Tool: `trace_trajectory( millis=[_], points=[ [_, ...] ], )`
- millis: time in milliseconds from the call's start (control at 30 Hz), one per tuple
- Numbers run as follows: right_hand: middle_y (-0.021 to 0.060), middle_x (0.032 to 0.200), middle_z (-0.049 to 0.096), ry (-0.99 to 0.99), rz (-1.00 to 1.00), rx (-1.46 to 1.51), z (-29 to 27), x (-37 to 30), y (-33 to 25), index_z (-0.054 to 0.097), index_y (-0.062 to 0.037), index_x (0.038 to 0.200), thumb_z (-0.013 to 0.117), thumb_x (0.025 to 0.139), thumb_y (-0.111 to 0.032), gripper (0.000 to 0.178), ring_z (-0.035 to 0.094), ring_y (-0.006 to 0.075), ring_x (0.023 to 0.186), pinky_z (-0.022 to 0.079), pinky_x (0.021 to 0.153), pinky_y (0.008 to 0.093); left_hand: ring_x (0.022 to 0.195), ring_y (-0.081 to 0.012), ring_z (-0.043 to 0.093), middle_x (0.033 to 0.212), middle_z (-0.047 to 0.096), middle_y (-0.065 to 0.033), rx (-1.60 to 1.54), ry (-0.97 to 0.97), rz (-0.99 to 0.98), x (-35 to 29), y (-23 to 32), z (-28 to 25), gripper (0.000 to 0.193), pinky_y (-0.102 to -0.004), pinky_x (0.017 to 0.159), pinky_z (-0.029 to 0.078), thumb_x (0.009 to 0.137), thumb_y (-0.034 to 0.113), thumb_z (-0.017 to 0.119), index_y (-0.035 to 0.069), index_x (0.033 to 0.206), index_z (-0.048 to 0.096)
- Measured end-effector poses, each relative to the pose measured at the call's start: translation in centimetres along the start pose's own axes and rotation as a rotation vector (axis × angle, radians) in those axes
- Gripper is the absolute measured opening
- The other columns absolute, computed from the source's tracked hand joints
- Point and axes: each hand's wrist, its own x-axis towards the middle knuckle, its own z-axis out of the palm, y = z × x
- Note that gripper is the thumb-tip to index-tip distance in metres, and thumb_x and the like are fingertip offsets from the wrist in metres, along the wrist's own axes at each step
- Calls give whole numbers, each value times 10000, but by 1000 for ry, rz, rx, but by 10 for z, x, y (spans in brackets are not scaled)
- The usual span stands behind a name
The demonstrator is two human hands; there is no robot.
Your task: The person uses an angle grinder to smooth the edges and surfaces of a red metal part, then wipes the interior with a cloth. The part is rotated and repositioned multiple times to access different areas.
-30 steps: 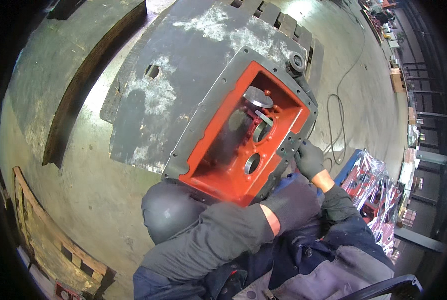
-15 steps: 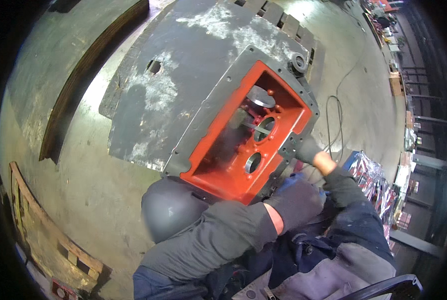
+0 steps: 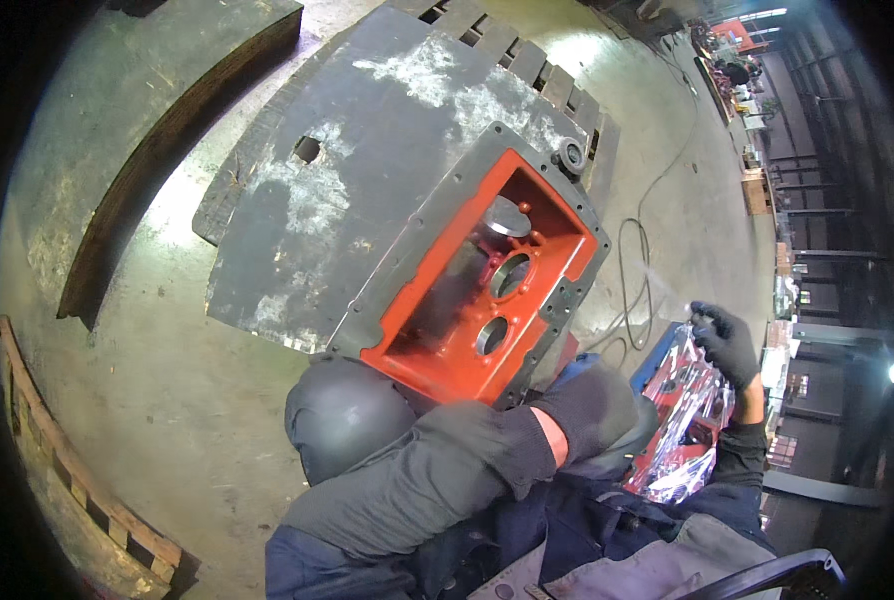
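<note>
A cast metal housing [image 3: 557, 240], red inside with a dark drilled flange, lies with its cavity facing up. Round bores and a pale metal disc show inside it. Beside its near right corner is my left hand [image 3: 592, 405] in a dark glove, back of the hand up. Something blue [image 3: 577, 370] shows just beyond that hand; its kind is unclear and the fingers are hidden. My right hand [image 3: 727, 345], dark-gloved too, hovers at the right over red parts in clear plastic wrap [image 3: 682, 415]. Its fingers are curled, and a faint pale streak runs from the fingertips.
Under the housing lies a worn dark board [image 3: 277, 240] on a slatted wooden pallet [image 3: 517, 60]. A small dark ring-shaped part [image 3: 570, 155] sits at the housing's far corner. A cable [image 3: 637, 235] loops over the floor. Another pallet [image 3: 67, 470] stands at lower left.
My right hand has left the housing's right edge and swung right, over the wrapped parts. My left hand stays near the same corner. The view has shifted slightly.
</note>
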Motion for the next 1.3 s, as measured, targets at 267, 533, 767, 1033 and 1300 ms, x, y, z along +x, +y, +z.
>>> trace_trajectory(
  millis=[267,533,767,1033,1300],
  points=[
    [132,1055,781,-195,-638,-759,65,63,-148,740,-164,1280,713,942,-204,341,763,310,961,592,849,409,935,-383,755,970,763,-222,93,-201,87,-1,1,-37,311,-523,796,578,1016,218,532,21,1048,771],
    [167,992,765,-477,-674,-1398,120,142,-233,791,-154,1072,699,906,-256,216,734,408,924,573,784,493,889,-401,759,928,770,-207,63,-127,1,0,-6,-24,283,-524,783,581,952,244,580,61,981,795],
    [159,940,766,-808,-823,-1389,134,132,-273,803,-136,986,699,898,-231,166,737,388,886,559,746,476,811,-376,762,855,770,-170,97,-21,64,-7,-11,-19,217,-488,752,567,881,228,625,86,907,787],
    [222,1066,769,-652,-643,-1535,144,135,-275,790,-73,1124,701,942,-312,314,732,415,1042,581,880,465,828,-379,763,859,765,-176,75,-20,6,-1,-16,-7,232,-500,766,566,892,239,614,72,902,774],
    [192,1113,772,-398,-662,-1413,141,147,-238,796,-120,1147,672,985,-357,313,741,384,1061,581,877,475,829,-389,754,888,753,-136,122,47,105,7,-17,11,238,-519,767,589,938,191,589,47,1051,741]
  ],
)
